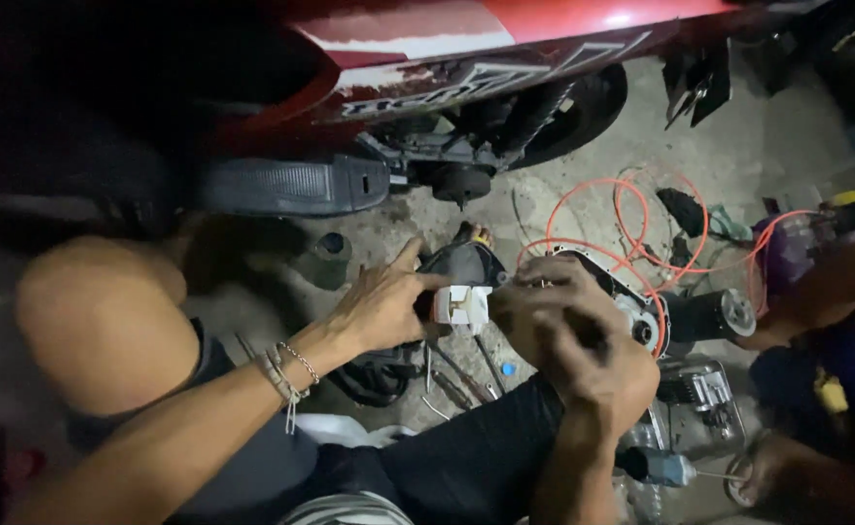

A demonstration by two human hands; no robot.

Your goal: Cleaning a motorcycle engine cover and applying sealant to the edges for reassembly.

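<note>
Your left hand point(383, 306) grips a small black-and-white part point(461, 292) at centre frame; your right hand point(573, 335), at its 3 o'clock, is curled, grip unclear. At 12 o'clock: red scooter point(466, 49). At 2 o'clock: orange cable point(631, 228). At 6 o'clock: loose tools point(452, 379) on concrete floor point(544, 185).

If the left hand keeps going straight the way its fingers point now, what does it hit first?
The left hand points right, its fingertips already at the white-and-black part. Just past that is the right hand. Depth is hard to judge in this dim view.
</note>
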